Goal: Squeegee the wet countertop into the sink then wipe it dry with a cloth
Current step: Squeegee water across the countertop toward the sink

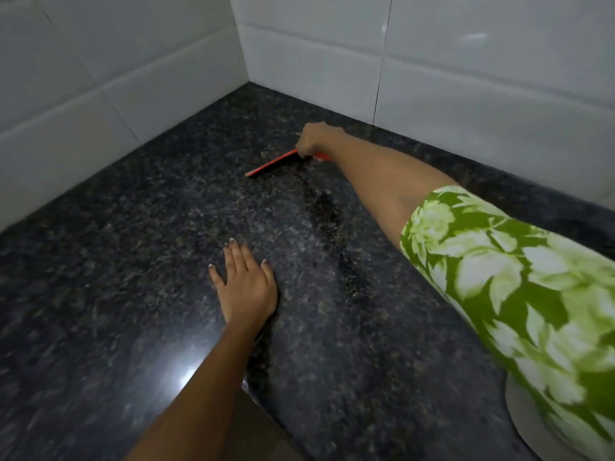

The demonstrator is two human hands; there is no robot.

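Granite countertop [133, 247], dark and speckled, fills most of the view and runs back into a corner where two white tiled walls [466, 78] meet. The right hand [311, 141] reaches far toward that corner, fingers curled around the handle of a red squeegee [271, 164]; its blade lies on the stone, angled down to the left, with open counter between it and both walls. A dark wet streak [327, 214] trails from the blade back toward the viewer. The left hand [246, 284] lies flat on the counter, fingers straight and slightly spread, holding nothing, well apart from the squeegee. The counter's front edge shows just beside the left forearm. A green floral sleeve [515, 294] covers the right upper arm and hides the counter's right side. A pale curved shape [525, 417] at bottom right is cut off and hard to identify. The squeegee's handle is mostly hidden by the gripping hand.
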